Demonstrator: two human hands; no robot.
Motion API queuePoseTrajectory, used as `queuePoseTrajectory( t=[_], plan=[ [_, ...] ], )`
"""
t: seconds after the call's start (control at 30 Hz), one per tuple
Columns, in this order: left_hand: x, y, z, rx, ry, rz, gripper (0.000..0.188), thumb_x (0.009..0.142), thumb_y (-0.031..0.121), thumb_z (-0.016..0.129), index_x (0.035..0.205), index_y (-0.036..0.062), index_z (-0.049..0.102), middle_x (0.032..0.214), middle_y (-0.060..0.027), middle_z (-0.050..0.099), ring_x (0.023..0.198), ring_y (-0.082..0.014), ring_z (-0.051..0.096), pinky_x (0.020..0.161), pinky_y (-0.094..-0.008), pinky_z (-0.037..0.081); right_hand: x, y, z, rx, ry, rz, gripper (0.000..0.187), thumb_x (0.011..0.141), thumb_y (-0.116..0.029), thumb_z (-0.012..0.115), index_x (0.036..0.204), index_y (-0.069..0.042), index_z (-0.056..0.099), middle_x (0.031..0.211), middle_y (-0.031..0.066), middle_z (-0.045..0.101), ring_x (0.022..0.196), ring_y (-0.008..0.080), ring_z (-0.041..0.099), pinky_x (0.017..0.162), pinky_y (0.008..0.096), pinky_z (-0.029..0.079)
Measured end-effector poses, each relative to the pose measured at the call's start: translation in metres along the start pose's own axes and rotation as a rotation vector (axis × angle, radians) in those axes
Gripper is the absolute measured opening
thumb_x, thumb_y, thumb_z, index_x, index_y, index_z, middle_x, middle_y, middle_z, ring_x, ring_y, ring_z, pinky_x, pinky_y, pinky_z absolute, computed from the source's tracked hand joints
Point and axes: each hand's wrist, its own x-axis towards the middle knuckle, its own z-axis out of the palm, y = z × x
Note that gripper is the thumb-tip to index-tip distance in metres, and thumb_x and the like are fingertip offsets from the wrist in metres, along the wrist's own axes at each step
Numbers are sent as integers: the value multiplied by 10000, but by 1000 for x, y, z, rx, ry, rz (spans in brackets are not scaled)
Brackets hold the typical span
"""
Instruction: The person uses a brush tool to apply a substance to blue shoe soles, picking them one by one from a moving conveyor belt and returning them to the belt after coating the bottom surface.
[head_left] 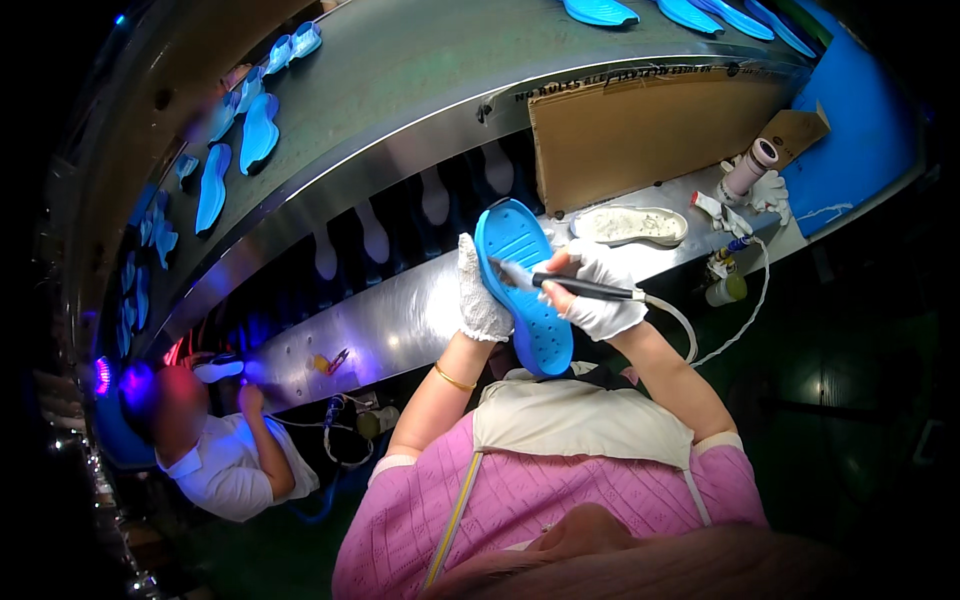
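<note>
My left hand (480, 295), in a white knit glove, grips the left edge of a blue shoe sole (540, 325). The sole is tilted up in front of me, its ridged and dotted inner face towards me. My right hand (598, 290), in a white glove with bare fingertips, is closed around a brush (580, 287) with a black handle and a pale hose at its rear end. The bristles are at the upper left part of the sole's inner face. Just beyond my right hand lies a white shoe sole (628, 225) on the metal bench (410, 310).
Behind the bench runs a dark conveyor (420, 60) with several blue soles. A cardboard sheet (660, 130) leans at the bench's back. A pink bottle (748, 172) stands among gloves at right. Another person (235, 455) works at left, near small red-handled pliers (337, 362).
</note>
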Motion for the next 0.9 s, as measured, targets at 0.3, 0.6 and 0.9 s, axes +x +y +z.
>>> queuePoseTrajectory(
  t=[0.3,0.6,0.9],
  plan=[
    [-18,0,16,-3,-197,-151,877,803,733,295,1318,28,369,1261,-204,479,1114,-328,512,967,-427,413,-25,13,-15,-130,-61,19,85,778,-15,630,843,-15,575,812,71,623,683,102,577,633,225,465],
    [-14,-26,0,285,-16,-113,754,845,661,328,1300,64,389,1211,-124,514,1044,-230,545,902,-375,463,-36,23,-26,124,-11,-3,94,824,-37,612,902,8,586,881,95,628,699,111,607,663,242,497],
    [25,-6,4,-139,-271,83,1034,640,840,350,1289,34,381,1150,-166,547,984,-297,574,859,-446,483,-21,-2,-11,-122,-55,-221,52,807,-25,632,853,-2,624,803,60,645,642,92,588,586,208,471]
  ],
)
